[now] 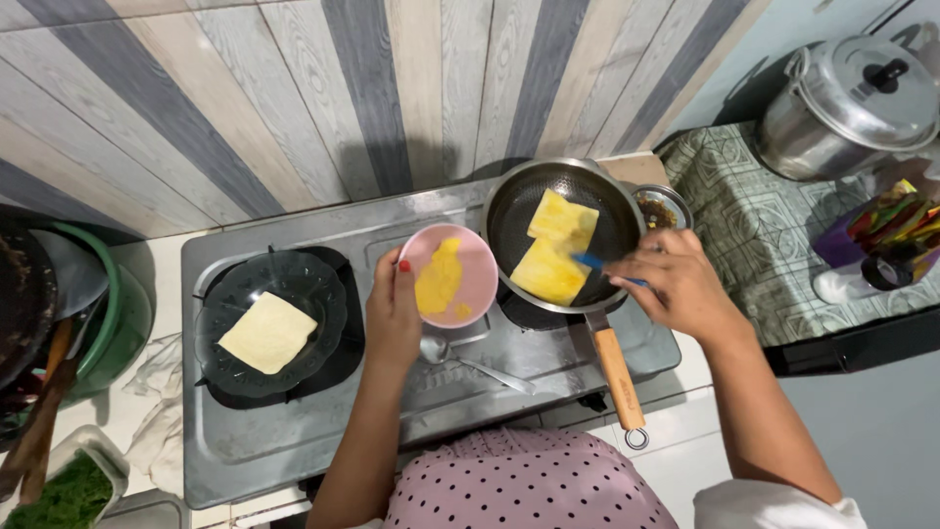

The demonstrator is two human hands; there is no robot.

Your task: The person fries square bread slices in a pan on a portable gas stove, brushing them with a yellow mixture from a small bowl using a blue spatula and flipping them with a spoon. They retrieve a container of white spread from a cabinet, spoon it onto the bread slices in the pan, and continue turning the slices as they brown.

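lidded steel pot point(850, 106) | green bowl point(116, 304) | spoon point(470, 360) | patterned cloth point(754, 225)

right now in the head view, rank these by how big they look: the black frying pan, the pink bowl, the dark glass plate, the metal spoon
1. Dark glass plate and black frying pan with wooden handle: their round parts look about alike, so no ranking between them.
2. Pink bowl of yellow batter, held by the left hand.
3. Metal spoon on the stove top.

Home kitchen, two-burner gas stove point(294, 431), frying pan point(563, 201), lidded steel pot point(842, 108), wood-pattern wall point(294, 98)
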